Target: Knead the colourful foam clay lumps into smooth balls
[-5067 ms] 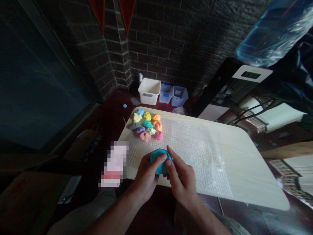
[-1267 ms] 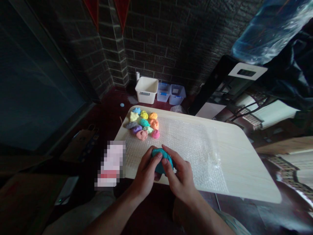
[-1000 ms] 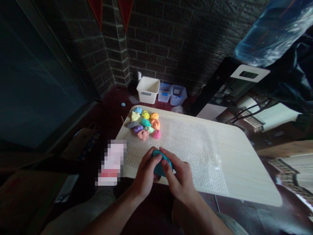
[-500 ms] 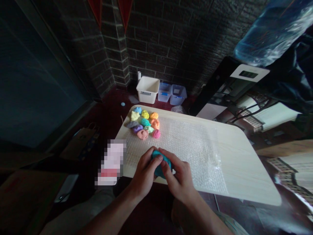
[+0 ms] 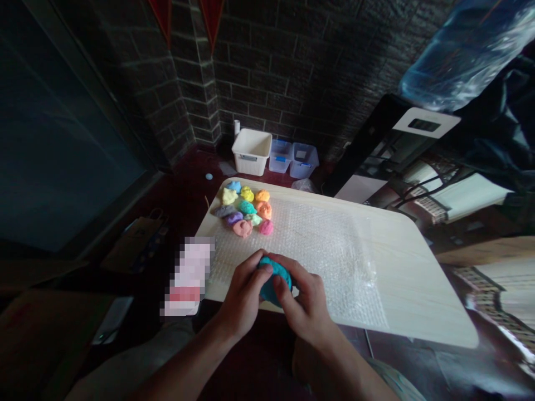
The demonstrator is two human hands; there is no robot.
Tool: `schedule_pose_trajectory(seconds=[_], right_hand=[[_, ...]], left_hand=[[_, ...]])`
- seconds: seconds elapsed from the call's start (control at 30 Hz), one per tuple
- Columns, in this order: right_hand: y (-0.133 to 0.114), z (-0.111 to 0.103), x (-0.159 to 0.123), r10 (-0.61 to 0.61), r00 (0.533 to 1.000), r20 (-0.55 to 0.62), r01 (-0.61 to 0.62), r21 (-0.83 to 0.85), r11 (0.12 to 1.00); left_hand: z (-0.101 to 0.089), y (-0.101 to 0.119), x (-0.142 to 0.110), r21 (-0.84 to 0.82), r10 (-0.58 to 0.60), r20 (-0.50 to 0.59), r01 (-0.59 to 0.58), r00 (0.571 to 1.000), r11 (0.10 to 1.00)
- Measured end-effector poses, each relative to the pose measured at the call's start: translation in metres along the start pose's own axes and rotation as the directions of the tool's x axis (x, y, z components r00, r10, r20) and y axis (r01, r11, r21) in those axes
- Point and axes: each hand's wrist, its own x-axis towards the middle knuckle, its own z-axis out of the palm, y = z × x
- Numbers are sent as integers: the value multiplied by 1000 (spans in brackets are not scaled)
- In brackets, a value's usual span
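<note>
A teal lump of modelling clay (image 5: 275, 283) is held between both hands above the table's near edge. My left hand (image 5: 246, 289) wraps round its left side, with the thumb pressing on top. From the right, my right hand (image 5: 304, 292) grips the same lump, its thumb lying on the upper face. Beyond the hands, several coloured clay lumps sit grouped at the table's far left corner, among them a pink one (image 5: 266, 227), a salmon one (image 5: 242, 228), an orange one (image 5: 263, 210) and a yellow one (image 5: 247, 193).
Bubble wrap (image 5: 321, 250) covers the middle of the pale table (image 5: 422, 278). Behind it a white basket (image 5: 252, 159) and blue clear bins (image 5: 304, 164) stand on the floor by the brick wall. A water dispenser (image 5: 368, 150) is at the right.
The thumbs have shifted a little on the teal clay, the left one drawing back toward its side, so more of the clay's top shows. The view has moved slightly.
</note>
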Motion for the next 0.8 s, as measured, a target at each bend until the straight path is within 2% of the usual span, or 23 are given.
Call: schedule_pose_trajectory(seconds=[0.1, 0.17, 0.3, 0.43, 0.5, 0.63, 0.8], right_hand=[[2, 0, -3, 16, 1000, -27, -17, -43, 999], [3, 2, -5, 43, 999, -34, -45, -50, 998], [2, 8, -5, 49, 998, -44, -48, 27, 998], [1, 14, -4, 49, 998, -32, -47, 63, 997], [2, 14, -5, 45, 998, -44, -43, 52, 998], [4, 10, -8, 52, 995, -80, -50, 23, 998], [1, 6, -4, 37, 997, -73, -33, 55, 998]], left_hand=[[0, -1, 2, 36, 21, 39, -23, 999, 999], [0, -2, 2, 28, 12, 27, -13, 1000, 1000], [2, -9, -2, -20, -68, -55, 67, 996, 998], [1, -15, -4, -81, -174, -174, 162, 969, 984], [1, -15, -4, -77, -154, -141, 144, 978, 987], [3, -10, -2, -15, -66, 13, 66, 998, 998], [4, -10, -1, -29, -20, 45, 21, 999, 999]])
